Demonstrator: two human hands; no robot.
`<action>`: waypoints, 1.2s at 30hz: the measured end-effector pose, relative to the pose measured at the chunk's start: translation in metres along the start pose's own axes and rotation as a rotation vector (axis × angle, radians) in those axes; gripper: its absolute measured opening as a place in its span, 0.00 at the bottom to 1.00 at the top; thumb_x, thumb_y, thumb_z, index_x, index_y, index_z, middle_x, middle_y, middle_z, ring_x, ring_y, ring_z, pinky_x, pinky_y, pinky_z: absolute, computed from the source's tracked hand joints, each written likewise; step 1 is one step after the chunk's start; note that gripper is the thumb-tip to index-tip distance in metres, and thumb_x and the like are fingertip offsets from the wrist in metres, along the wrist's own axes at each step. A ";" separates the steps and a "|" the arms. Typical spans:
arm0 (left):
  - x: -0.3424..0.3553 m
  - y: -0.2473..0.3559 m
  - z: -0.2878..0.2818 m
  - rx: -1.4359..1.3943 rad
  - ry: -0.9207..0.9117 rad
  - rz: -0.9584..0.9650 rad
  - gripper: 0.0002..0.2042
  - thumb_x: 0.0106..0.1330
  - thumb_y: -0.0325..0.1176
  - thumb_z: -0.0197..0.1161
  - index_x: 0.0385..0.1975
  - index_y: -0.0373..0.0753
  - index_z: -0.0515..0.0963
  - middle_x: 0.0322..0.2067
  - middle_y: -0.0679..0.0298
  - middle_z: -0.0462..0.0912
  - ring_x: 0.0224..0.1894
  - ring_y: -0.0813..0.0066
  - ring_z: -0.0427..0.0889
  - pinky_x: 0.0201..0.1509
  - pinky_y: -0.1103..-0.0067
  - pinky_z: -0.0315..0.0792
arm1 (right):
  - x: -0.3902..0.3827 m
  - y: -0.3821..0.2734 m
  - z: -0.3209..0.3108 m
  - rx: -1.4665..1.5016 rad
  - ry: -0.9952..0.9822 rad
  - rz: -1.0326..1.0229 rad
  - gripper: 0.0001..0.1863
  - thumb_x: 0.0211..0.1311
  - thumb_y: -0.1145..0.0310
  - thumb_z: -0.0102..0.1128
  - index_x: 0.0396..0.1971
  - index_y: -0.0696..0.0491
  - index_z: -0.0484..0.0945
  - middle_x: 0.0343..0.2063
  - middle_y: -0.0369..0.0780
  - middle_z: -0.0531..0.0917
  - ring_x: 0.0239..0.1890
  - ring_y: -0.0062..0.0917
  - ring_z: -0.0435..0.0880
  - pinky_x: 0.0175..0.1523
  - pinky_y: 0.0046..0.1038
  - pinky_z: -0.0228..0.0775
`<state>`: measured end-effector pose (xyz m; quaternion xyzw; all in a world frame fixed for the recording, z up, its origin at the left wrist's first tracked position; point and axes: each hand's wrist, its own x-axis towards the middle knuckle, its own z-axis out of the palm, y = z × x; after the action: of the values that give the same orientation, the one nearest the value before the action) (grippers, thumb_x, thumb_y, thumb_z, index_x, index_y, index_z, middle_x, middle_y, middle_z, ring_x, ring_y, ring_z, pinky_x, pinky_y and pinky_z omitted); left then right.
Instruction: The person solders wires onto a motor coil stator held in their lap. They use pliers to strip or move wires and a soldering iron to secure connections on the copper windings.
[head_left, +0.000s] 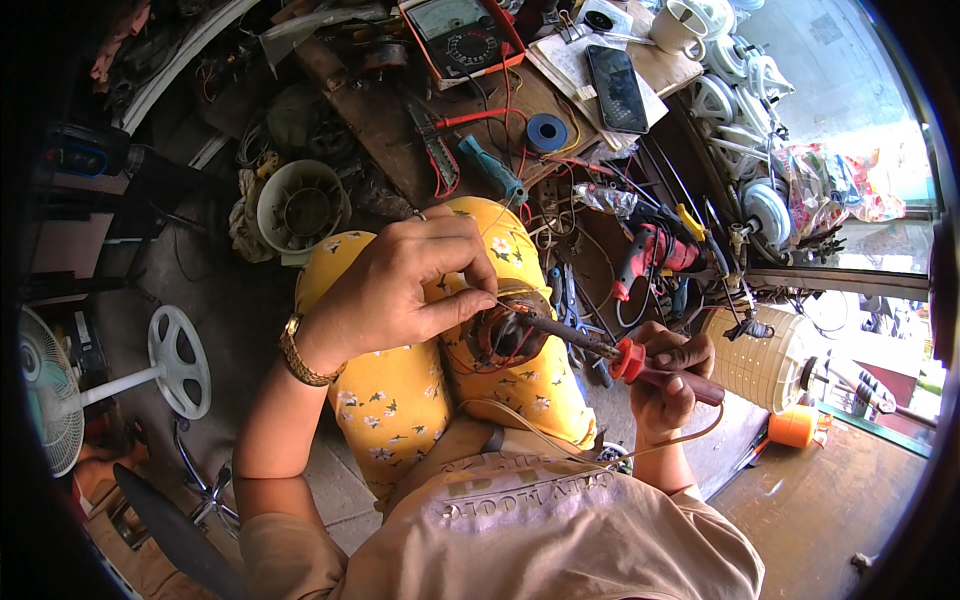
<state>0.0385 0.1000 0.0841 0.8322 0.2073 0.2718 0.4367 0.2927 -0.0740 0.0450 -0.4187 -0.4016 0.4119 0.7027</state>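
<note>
A small electric motor part with copper windings (497, 345) rests on my yellow flowered lap, thin red wires about it. My right hand (672, 375) is wrapped round the handle of a soldering iron (575, 334), which has a red collar and a dark shaft. Its tip reaches the motor part near my left fingers; whether it touches cannot be told. Over the upper left side of the part, my left hand (425, 268) pinches a thin wire between thumb and forefinger. The iron's cord (560, 448) loops down across my shirt.
Ahead lies a workbench with a multimeter (470, 45), a blue-handled screwdriver (492, 168), a blue spool (547, 133) and a phone (617, 88). A red power drill (655, 255) lies to the right. Left are a round pale tub (303, 207) and a fan (48, 390).
</note>
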 end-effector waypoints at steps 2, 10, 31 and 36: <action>0.000 -0.001 0.000 0.002 0.000 0.002 0.08 0.50 0.26 0.71 0.23 0.38 0.76 0.26 0.67 0.80 0.30 0.69 0.78 0.41 0.75 0.67 | 0.000 0.000 0.000 0.003 -0.002 0.003 0.18 0.52 0.57 0.67 0.30 0.53 0.69 0.21 0.42 0.76 0.25 0.30 0.70 0.33 0.31 0.68; 0.001 0.000 0.001 -0.006 0.000 -0.002 0.08 0.50 0.27 0.71 0.23 0.38 0.76 0.26 0.66 0.80 0.31 0.69 0.78 0.42 0.75 0.67 | 0.001 0.000 0.001 0.007 -0.002 -0.004 0.18 0.52 0.58 0.66 0.29 0.53 0.69 0.22 0.42 0.77 0.25 0.30 0.70 0.32 0.30 0.68; 0.002 0.000 0.003 -0.027 0.011 -0.007 0.08 0.50 0.27 0.71 0.23 0.38 0.76 0.26 0.67 0.79 0.30 0.70 0.77 0.41 0.75 0.67 | 0.004 -0.001 0.005 0.002 0.008 -0.005 0.17 0.53 0.57 0.67 0.28 0.52 0.69 0.20 0.39 0.76 0.24 0.24 0.67 0.31 0.26 0.63; 0.002 0.000 0.003 -0.026 0.011 0.001 0.08 0.50 0.26 0.71 0.22 0.38 0.75 0.26 0.67 0.79 0.30 0.70 0.77 0.42 0.75 0.67 | 0.003 0.000 0.004 -0.001 0.009 -0.013 0.17 0.53 0.57 0.66 0.28 0.52 0.69 0.20 0.40 0.77 0.24 0.25 0.69 0.31 0.26 0.64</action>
<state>0.0421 0.0990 0.0829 0.8250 0.2054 0.2791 0.4463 0.2905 -0.0698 0.0470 -0.4181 -0.4014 0.4053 0.7070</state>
